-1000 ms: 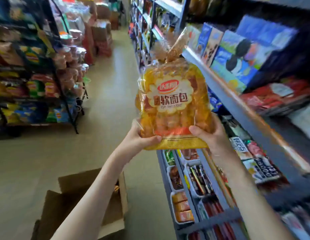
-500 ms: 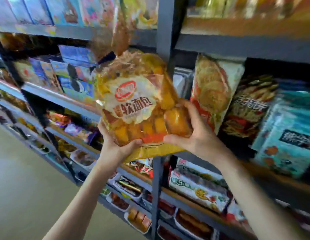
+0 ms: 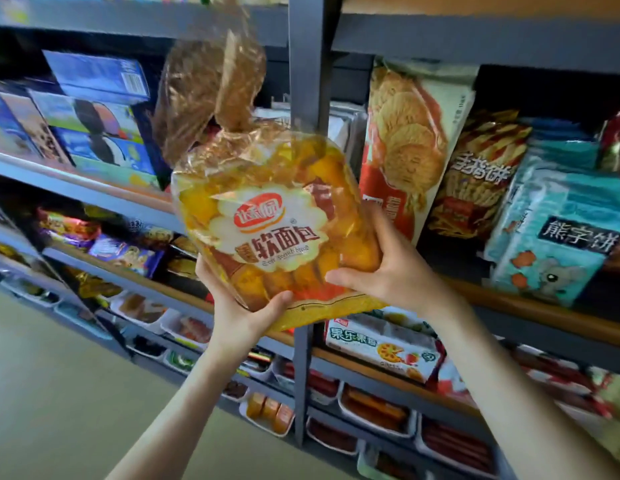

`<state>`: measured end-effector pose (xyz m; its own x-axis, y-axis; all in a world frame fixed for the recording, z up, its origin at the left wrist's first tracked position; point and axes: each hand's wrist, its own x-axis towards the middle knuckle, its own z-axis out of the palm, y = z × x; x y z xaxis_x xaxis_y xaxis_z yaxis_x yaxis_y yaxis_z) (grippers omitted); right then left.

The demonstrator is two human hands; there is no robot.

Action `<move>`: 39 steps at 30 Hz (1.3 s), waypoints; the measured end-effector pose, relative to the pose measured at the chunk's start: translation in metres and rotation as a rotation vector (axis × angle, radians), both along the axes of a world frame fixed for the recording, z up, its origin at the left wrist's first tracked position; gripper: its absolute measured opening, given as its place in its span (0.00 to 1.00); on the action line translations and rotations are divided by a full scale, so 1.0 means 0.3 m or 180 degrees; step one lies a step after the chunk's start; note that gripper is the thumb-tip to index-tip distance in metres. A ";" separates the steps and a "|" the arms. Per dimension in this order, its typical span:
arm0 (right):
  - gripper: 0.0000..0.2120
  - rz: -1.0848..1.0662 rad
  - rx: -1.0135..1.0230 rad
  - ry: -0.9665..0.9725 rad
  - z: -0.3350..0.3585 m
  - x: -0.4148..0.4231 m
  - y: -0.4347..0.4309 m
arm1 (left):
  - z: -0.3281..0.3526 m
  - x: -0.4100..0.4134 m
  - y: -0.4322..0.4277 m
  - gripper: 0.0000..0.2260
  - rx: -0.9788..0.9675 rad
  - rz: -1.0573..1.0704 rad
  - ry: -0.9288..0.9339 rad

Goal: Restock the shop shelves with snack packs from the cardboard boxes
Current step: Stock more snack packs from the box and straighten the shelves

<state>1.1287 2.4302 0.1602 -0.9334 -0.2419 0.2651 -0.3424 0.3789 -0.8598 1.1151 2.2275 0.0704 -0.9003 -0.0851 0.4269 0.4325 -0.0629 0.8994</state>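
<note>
faces grey metal shelving packed with snacks on every level. holds a clear bag of soft bread up in front of the upright post, tilted, twisted top pointing up, just left of a red-and-white biscuit pack standing on the middle shelf. grips the bag's lower right edge with the right hand, thumb across the front. cups the lower left corner with the left hand, thumb curled over the front.

orange bread pack tilted, before shelf post
</note>
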 end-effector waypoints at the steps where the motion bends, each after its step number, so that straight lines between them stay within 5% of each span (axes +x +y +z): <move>1: 0.36 -0.0043 -0.0010 -0.0058 -0.014 0.015 0.011 | -0.015 0.010 0.009 0.46 -0.0039 -0.0020 0.0026; 12: 0.42 -0.1268 -0.0083 -0.0805 -0.159 0.303 0.408 | -0.151 0.099 0.394 0.43 -0.0365 -0.1086 0.0004; 20: 0.32 -0.2385 -0.0734 -0.0631 -0.136 0.662 0.735 | -0.065 0.266 0.832 0.46 -0.0586 -0.2227 0.0404; 28: 0.33 -0.3083 -0.1398 -0.0347 -0.154 1.069 1.141 | 0.011 0.560 1.325 0.47 -0.0855 -0.2962 0.0427; 32: 0.49 -0.3374 -0.1506 -0.0217 -0.164 1.286 1.389 | 0.041 0.756 1.596 0.47 -0.0907 -0.3167 0.0494; 39: 0.40 -0.3831 -0.1721 0.0198 -0.214 1.618 1.740 | 0.055 1.046 2.043 0.48 -0.1133 -0.3535 0.0534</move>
<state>1.6140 2.9522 0.0962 -0.4721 0.8740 0.1155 -0.0794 0.0884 -0.9929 1.4290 2.8403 0.0871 -0.3359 0.8580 0.3885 0.4131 -0.2364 0.8794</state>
